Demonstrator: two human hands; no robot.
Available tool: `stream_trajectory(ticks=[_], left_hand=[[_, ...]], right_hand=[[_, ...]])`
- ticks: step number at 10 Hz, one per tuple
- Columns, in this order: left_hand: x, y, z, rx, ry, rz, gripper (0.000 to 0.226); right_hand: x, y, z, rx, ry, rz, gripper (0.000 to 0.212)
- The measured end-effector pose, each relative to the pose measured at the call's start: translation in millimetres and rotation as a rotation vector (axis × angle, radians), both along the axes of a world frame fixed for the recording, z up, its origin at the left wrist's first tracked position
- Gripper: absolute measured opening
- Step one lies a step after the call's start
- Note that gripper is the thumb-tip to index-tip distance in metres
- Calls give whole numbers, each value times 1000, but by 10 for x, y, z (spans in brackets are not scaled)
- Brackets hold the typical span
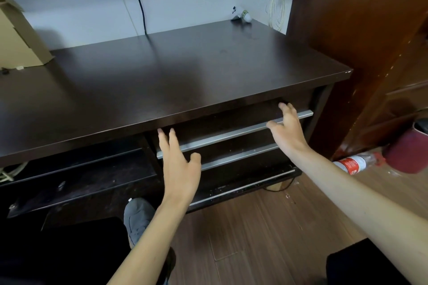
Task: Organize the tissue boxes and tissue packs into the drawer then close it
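The top drawer point(231, 125) of the dark wooden cabinet sits flush under the cabinet top, with a long silver handle bar point(222, 137) across its front. My left hand point(179, 164) lies flat against the left end of the drawer front, fingers spread and holding nothing. My right hand point(287, 129) presses flat on the right end, fingers over the handle bar. No tissue boxes or packs are visible; the drawer's inside is hidden.
A second drawer with a silver bar point(240, 156) sits below. A cardboard box point(18, 37) stands on the cabinet top point(162, 71) at far left. A plastic bottle point(354, 164) and a red bin point(410, 150) lie on the wooden floor at right. My grey shoe point(137, 217) is below.
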State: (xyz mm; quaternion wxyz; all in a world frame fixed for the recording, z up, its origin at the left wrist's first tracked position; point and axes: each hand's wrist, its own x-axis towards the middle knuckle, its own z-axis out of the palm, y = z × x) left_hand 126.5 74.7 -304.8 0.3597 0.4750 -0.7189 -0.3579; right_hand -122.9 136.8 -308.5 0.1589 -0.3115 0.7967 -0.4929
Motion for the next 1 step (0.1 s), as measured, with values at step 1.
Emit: stream_trajectory(ticks=[1], left_hand=[[205, -27, 161, -15, -33, -21, 63]], right_hand=[[-11, 206, 21, -21, -77, 129, 40]])
